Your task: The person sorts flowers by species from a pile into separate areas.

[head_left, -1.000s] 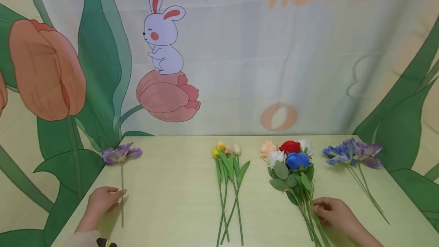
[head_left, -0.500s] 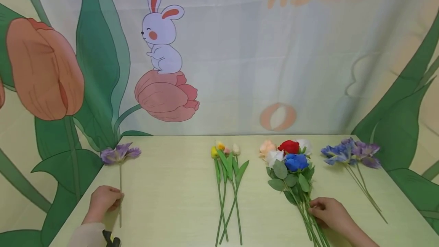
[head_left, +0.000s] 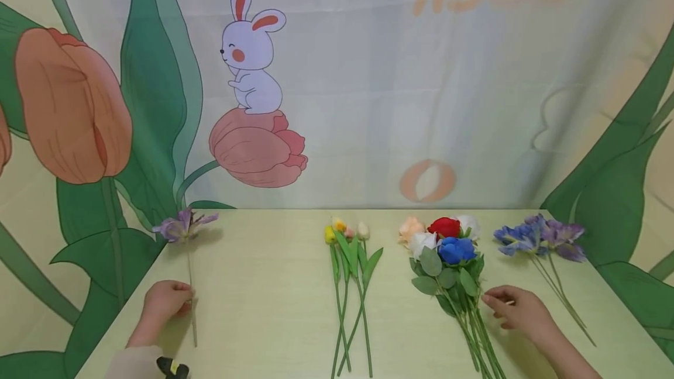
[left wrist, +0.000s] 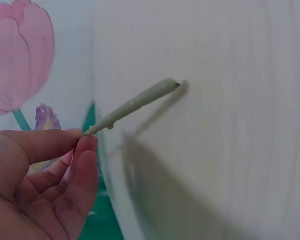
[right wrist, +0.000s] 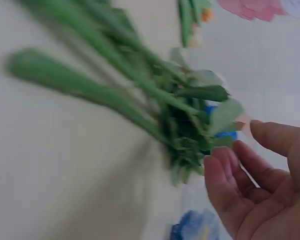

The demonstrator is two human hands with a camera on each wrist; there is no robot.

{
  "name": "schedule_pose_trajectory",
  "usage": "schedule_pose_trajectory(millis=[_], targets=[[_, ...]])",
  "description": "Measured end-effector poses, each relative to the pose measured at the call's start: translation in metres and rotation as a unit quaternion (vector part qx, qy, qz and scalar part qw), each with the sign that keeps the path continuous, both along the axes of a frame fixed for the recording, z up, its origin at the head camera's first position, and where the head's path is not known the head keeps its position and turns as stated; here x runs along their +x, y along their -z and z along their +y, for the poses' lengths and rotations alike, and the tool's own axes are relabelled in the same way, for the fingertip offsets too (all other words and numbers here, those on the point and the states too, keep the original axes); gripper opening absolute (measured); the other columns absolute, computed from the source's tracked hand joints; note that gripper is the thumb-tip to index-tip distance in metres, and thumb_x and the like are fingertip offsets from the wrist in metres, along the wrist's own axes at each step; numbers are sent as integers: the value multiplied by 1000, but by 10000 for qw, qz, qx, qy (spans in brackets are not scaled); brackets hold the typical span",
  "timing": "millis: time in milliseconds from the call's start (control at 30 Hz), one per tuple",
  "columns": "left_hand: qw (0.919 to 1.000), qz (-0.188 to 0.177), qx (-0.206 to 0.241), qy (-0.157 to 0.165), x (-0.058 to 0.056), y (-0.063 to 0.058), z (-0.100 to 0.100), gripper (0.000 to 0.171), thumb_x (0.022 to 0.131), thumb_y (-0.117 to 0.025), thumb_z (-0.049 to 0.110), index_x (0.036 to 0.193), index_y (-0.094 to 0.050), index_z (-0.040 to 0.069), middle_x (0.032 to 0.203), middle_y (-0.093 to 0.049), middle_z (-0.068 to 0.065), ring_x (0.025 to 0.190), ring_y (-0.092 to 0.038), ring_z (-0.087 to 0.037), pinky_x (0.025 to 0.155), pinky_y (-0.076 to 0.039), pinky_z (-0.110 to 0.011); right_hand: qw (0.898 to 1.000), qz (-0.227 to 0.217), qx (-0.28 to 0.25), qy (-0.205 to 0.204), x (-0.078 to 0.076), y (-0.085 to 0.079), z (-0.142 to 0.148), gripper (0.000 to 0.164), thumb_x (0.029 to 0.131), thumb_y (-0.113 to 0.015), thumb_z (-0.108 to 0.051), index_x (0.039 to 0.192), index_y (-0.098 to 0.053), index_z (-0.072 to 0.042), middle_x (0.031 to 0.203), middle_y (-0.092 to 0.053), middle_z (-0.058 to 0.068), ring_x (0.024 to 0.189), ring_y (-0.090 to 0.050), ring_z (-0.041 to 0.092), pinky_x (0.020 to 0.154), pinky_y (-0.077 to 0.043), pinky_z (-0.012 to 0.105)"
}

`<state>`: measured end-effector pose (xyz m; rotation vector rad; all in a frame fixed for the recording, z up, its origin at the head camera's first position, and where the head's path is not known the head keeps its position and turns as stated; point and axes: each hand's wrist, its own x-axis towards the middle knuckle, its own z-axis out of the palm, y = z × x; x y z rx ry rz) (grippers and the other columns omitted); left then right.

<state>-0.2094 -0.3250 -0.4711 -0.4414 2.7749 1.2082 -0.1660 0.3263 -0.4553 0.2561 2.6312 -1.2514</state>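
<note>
On the left of the table (head_left: 263, 309), my left hand (head_left: 165, 300) pinches the thin stem of a purple iris-like artificial flower (head_left: 181, 228). In the left wrist view, thumb and fingertips meet on its pale green stem (left wrist: 140, 101), whose lower end angles out past them over its shadow. My right hand (head_left: 521, 312) is just right of a bunch of artificial roses, among them a blue rose (head_left: 456, 250) and a red rose (head_left: 444, 228). Its fingers are loosely bent with a gap between thumb and fingers. Green rose stems (right wrist: 90, 95) lie beside it in the right wrist view.
Several artificial tulips (head_left: 350, 250) with crossed stems lie mid-table. Blue and purple flowers (head_left: 542, 235) like the left one lie at the right edge. Behind the table hangs a printed curtain (head_left: 368, 104) with a rabbit and tulips.
The purple flower in my left hand has tilted and lifted slightly, its shadow now apart from the bloom. My right hand has come off the rose stems and moved slightly right and up.
</note>
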Motion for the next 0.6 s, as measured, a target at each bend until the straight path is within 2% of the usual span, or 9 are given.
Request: schedule_pose_trajectory(millis=[100,167,267,433,500,600], targets=[[9995,290,102,-37,1,-10,22,30,97,-58,8,111,-63,-19,80,-72,-18,60,-64,-8,58,-57,-26,9985,495,-108,189,-5,-16,-2,54,105,-57,-35,136,-56,9,122,-67,28,89,-69,10,76,-64,34],[9984,536,201,-29,2,-18,40,30,98,-60,8,114,-62,-18,87,-71,-23,62,-66,-10,58,-58,-26,9966,764,-185,239,-8,-25,-8,55,106,-56,-35,139,-54,8,125,-66,27,87,-67,2,77,-63,30],[9950,968,217,87,5,-30,67,29,98,-62,8,115,-64,-15,90,-71,-24,64,-69,-15,57,-57,-24,9935,1060,-355,221,-12,-34,-25,52,105,-57,-33,138,-55,6,118,-69,19,83,-63,-4,75,-62,26],[9872,1517,460,199,10,-49,116,24,97,-65,9,112,-68,-9,91,-71,-21,68,-72,-22,55,-52,-19,9862,1463,-775,-1,-17,-44,-61,45,104,-61,-29,132,-60,5,106,-71,3,83,-63,-5,75,-60,22],[9843,1641,606,238,11,-55,134,22,97,-67,9,112,-69,-7,92,-71,-20,68,-72,-20,56,-52,-19,9820,1631,-943,-132,-18,-49,-77,40,103,-62,-26,130,-61,5,102,-70,0,83,-63,-4,75,-60,21],[9805,1753,832,310,13,-63,159,20,96,-69,10,111,-71,-4,94,-72,-19,68,-72,-18,57,-52,-19,9759,1798,-1185,-338,-21,-57,-99,35,102,-63,-21,126,-63,5,103,-70,4,86,-64,-1,77,-61,22]])
